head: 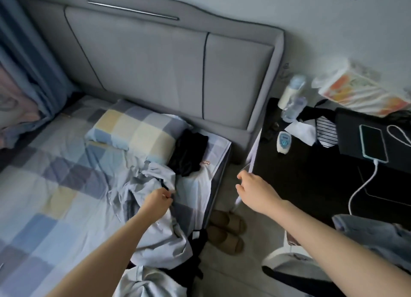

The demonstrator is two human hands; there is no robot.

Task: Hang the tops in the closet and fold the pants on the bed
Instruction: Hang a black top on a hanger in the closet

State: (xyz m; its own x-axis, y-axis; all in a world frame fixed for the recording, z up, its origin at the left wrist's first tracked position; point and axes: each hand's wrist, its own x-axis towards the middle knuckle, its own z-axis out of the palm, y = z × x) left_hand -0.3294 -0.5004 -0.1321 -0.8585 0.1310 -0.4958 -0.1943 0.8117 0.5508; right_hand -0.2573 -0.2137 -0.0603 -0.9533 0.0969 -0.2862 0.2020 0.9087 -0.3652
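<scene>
Two bare hands work at the right edge of a checked bed (44, 185). The left hand (156, 200) pinches a crumpled pale grey garment (155, 225) between curled fingers; the cloth trails from mid-bed toward the near right corner, its long axis running along that edge and spilling over it. The right hand (253, 189), held over the floor gap beside the bed, pinches a thin pale strip (252, 156) (what it is cannot be told) that runs upright through its fingers. One folded black garment (189, 152) lies at the bed's far right corner, touching one checked pillow (133, 130). Two brown slippers (226, 232) sit on the floor just beside the bed. On the dark nightstand (311, 185): one phone (373, 143) with white cable, two bottles (291, 96).
</scene>
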